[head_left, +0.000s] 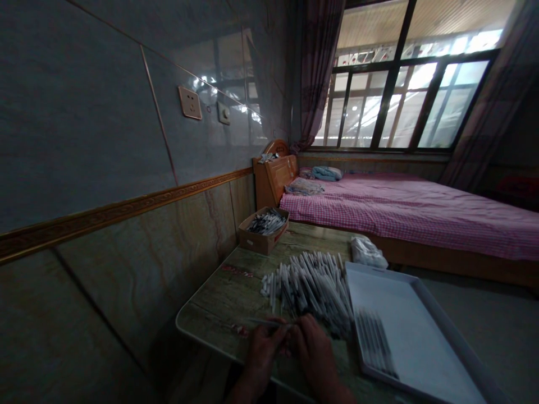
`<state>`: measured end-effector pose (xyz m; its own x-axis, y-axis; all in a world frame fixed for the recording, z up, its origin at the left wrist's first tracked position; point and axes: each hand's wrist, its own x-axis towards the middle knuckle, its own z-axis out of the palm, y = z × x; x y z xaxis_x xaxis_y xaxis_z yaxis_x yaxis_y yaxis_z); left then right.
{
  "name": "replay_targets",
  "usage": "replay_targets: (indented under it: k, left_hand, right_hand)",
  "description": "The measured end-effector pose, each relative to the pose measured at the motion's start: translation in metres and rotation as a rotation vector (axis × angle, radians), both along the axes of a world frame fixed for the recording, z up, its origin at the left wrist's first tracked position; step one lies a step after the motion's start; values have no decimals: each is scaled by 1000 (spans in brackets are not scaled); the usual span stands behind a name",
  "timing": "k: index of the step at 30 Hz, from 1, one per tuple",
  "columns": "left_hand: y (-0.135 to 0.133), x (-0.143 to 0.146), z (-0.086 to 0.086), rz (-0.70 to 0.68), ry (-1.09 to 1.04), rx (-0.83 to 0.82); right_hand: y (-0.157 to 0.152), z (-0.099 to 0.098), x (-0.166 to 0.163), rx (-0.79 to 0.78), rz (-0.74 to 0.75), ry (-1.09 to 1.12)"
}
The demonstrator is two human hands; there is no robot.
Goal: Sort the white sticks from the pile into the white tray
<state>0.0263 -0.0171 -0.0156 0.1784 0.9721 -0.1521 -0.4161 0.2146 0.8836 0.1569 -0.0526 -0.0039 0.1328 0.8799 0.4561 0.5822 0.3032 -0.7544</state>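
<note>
My left hand and my right hand meet at the near edge of a wood-patterned table. A thin pale tube sticks out to the left from between their fingers, and my left hand seems to pinch it. The right fingers touch the left ones, but their hold is hidden. A heaped pile of slim white pen-like tubes lies just beyond my hands. To the right, a white tray holds a neat row of similar tubes.
A cardboard box of similar tubes sits at the table's far end, with a white plastic bag nearby. A tiled wall runs along the left. A bed with a pink checked sheet stands beyond the table.
</note>
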Motion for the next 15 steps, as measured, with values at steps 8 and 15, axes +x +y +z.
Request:
replay_targets:
  k: [8,15]
  left_hand:
    - [3,-4,14,-1,-19,-46]
    - [11,-15,17,215,11,-84]
  right_hand:
    - [-7,-10,19,83,-40,-59]
    - [-6,-8,32,90,-19,-178]
